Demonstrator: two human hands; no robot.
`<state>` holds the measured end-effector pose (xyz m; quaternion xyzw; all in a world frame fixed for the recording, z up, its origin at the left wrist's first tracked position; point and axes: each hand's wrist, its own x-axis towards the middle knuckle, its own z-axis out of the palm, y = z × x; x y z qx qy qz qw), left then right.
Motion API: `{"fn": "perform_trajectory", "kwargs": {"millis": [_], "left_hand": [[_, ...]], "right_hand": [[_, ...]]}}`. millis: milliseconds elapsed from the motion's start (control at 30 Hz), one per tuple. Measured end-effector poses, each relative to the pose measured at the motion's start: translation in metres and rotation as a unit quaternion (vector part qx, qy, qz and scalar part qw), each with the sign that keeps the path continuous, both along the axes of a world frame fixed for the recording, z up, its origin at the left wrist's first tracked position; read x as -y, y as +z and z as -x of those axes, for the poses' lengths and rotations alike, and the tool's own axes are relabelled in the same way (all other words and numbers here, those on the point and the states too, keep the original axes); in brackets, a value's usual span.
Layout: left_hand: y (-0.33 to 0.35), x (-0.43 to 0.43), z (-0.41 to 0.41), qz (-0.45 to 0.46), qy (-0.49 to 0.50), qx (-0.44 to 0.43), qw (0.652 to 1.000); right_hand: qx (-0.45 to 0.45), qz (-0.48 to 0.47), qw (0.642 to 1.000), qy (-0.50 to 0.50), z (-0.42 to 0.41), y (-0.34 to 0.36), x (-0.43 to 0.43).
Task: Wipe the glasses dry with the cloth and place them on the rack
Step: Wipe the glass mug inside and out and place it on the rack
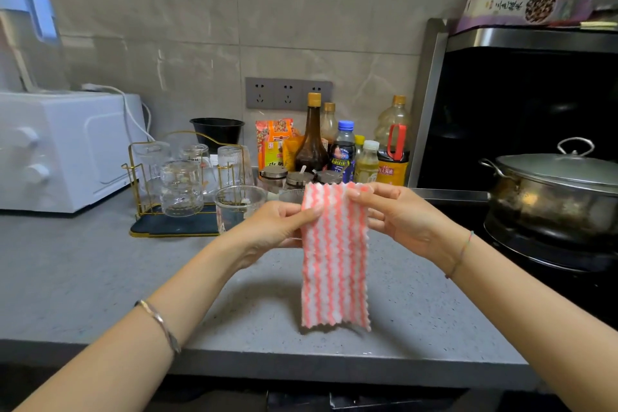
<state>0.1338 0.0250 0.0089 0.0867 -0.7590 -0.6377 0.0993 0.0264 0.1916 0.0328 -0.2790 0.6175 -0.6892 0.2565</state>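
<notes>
Holds striped cloth (334,261) up over desk (100,278) w/ both hands. Long axis vertical, lower edge at or just above desk top; can't tell if touching. Pinches upper left corner w/ left hand (284,224), thumb in front, fingers curled behind. Pinches upper right corner w/ right hand (398,214), fingertips on top edge, palm turned inward. Forearms reaching fwd from near edge of desk, wrists approx. level, only the cloth's width between the hands.

Next to dry, prob. the clear measuring glass (234,204): upright on desk, mouth up, just behind & slightly left of left hand, partly hidden by it. Nearer left hand than right; short reach fwd-left. Smaller glass (290,196) behind cloth's top left corner, mostly hidden.

Gold wire rack (174,227) further left & back, apart from both hands, w/ several glasses (180,191) inverted on it. Reads as task partway. Needs one hand freed from cloth for pick-up, likely left, w/ cloth left to the right. Risk: dangling cloth brushing a rim en route & tipping the glass.
</notes>
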Motion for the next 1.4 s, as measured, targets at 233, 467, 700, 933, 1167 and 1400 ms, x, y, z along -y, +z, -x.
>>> {"fn": "perform_trajectory", "kwargs": {"millis": [233,467,700,933,1167,1400], "left_hand": [[0.003,-0.003,0.025,0.096,0.019,-0.117,0.988],[-0.094,0.0,-0.014,0.179,-0.148,-0.033,0.972],[-0.114,-0.001,-0.033,0.125,-0.143,-0.002,0.982],[-0.098,0.001,0.003,0.241,0.062,0.018,0.968],[-0.101,0.0,-0.011,0.42,0.005,-0.062,0.905],[-0.101,0.002,-0.022,0.515,-0.061,-0.046,0.854]], "right_hand": [[-0.069,0.026,0.996,-0.052,0.02,-0.001,-0.007],[0.0,-0.106,0.992,0.064,-0.012,-0.078,-0.048],[0.044,-0.122,0.986,0.102,-0.02,-0.099,-0.055],[-0.097,-0.152,0.984,-0.002,0.016,-0.097,-0.013],[-0.394,-0.196,0.898,-0.017,0.017,-0.116,-0.02],[-0.426,-0.194,0.876,0.115,0.0,-0.126,-0.04]]}}
